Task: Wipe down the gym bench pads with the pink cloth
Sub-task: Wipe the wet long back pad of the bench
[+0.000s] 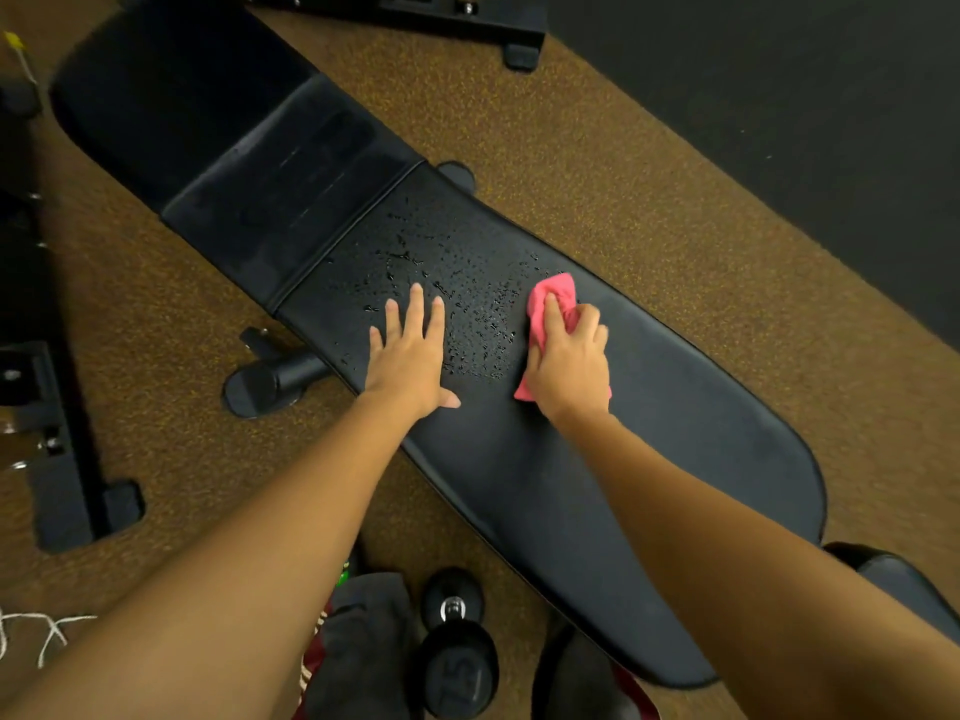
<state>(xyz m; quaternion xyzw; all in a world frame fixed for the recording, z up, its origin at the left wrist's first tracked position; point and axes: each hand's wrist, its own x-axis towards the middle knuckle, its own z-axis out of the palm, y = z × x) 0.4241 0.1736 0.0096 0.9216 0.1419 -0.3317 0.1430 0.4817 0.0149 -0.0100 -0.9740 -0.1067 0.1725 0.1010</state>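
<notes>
The dumbbell (461, 672) head seemingly reads "15", upside down.

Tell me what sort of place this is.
Most likely a gym: a padded bench, a dumbbell marked 15 on the floor beside it, and speckled rubber flooring.

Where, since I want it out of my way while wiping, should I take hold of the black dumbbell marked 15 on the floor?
Grip the short silver handle between the two round heads of the black dumbbell, coming straight down from above: it lies on the floor, and the heads look too broad to grasp.
</notes>
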